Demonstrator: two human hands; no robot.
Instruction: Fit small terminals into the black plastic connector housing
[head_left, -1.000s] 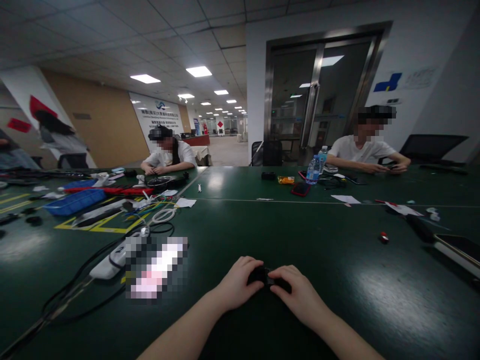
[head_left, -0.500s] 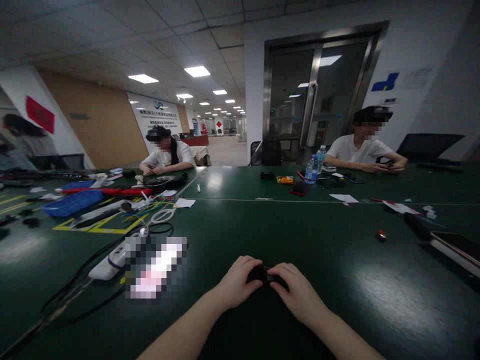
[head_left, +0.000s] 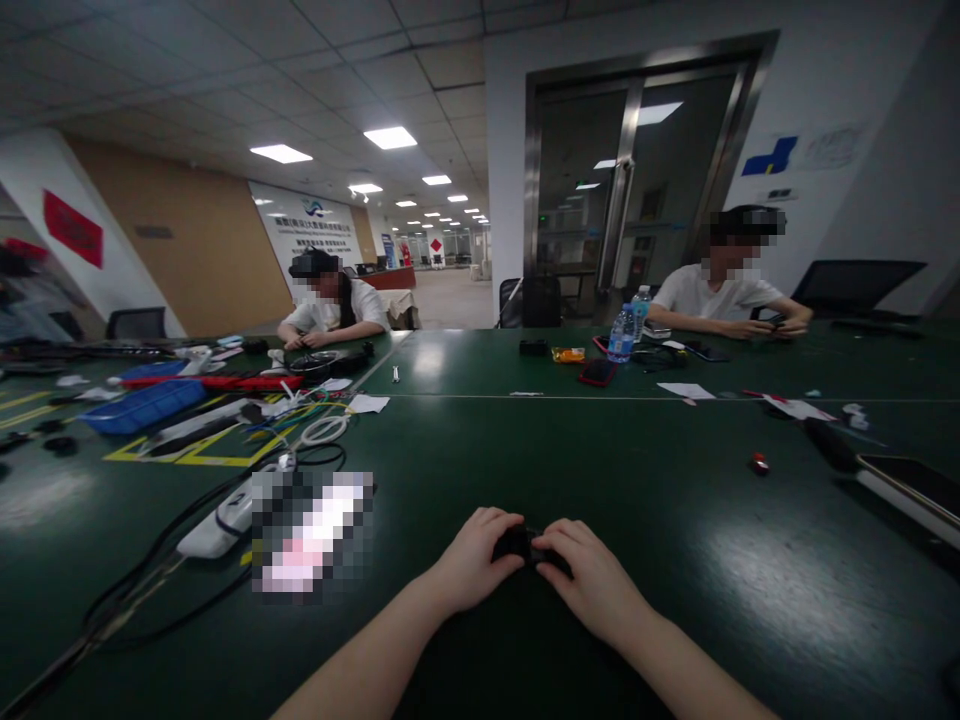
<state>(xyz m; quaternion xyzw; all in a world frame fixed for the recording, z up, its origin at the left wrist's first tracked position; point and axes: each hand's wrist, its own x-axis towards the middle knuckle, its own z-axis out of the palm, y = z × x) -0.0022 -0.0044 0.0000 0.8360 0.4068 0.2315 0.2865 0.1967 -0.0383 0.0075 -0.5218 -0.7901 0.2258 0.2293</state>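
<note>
Both of my hands grip one small black object just above the green table, near the middle front. My left hand has its thumb and fingers curled round the left end. On the right end, my right hand pinches with thumb and fingertips. The object is dark and mostly covered by the fingers, so its kind cannot be made out. Left of my hands lies a lit, blurred-out phone-like screen.
A white power strip with black cables lies at left, near a blue tray. Water bottles stand across the table. A small red item is at right. Two people sit opposite, their hands on the table.
My hands stay closed on the black object with barely any shift. The view has tilted slightly. At far left, a person in the background has moved.
</note>
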